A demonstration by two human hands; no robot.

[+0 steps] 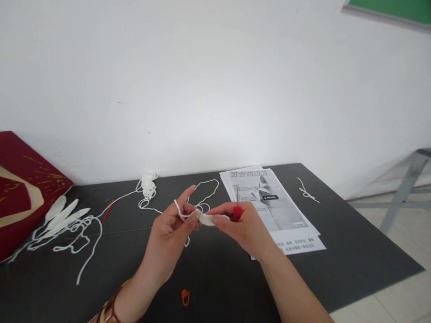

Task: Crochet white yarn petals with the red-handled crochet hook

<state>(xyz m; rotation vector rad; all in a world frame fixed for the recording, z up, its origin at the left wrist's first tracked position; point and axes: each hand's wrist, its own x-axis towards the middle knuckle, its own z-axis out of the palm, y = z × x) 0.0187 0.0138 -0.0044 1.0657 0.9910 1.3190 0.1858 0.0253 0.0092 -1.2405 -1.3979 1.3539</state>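
Note:
A small white crochet piece [206,220] is pinched between my two hands above the dark table. My left hand [173,227] grips its left end, and white yarn [180,208] runs over the raised index finger. My right hand [240,227] holds the piece's right end between thumb and fingers. Tucked in that same hand is a crochet hook [237,198] with a red grip, its metal shaft pointing up and away from the work. Loose yarn loops lie just behind the hands.
White crocheted petals [62,218] and yarn tails lie at left by a dark red bag [19,179]. A yarn bundle [148,183] sits near the wall. Printed sheets [289,215] lie at right, with a yarn scrap [306,192] beyond. An orange stitch marker [185,297] lies in front.

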